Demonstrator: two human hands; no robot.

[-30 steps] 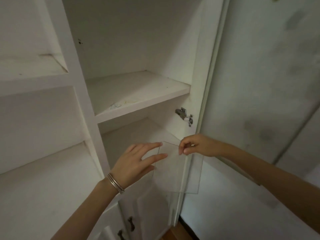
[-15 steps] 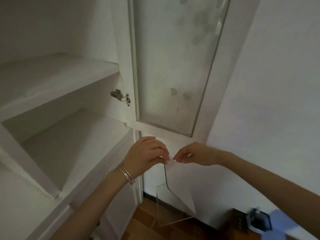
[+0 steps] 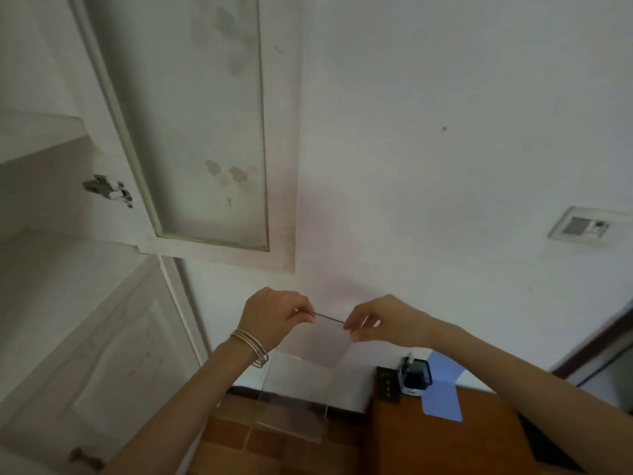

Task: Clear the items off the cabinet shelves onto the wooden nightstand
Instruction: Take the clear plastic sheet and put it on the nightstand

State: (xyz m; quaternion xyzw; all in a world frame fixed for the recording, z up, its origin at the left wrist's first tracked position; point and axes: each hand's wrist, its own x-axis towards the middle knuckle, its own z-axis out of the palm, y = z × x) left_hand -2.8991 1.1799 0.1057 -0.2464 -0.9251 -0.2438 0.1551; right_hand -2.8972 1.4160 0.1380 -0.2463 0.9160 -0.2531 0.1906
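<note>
A clear acrylic stand (image 3: 298, 392) hangs in the air in front of the white wall, its bent lower panel tilted over the tiled floor. My left hand (image 3: 274, 315) pinches the left end of its top edge. My right hand (image 3: 383, 323) pinches the right end of the same edge. The wooden nightstand (image 3: 445, 437) stands at the lower right, below and right of the stand. The white cabinet (image 3: 51, 269) with its shelves lies at the left.
The cabinet's glass door (image 3: 191, 125) stands open against the wall. On the nightstand sit a small dark box (image 3: 416, 377), a blue sheet (image 3: 442, 389) and a black strip (image 3: 387, 383). A wall socket (image 3: 579, 228) is at right. Brown floor tiles (image 3: 239, 440) lie below.
The view has swung right, away from the shelves toward the wall and nightstand. Both hands have carried the clear stand out of the cabinet and to the right, still pinching its top edge.
</note>
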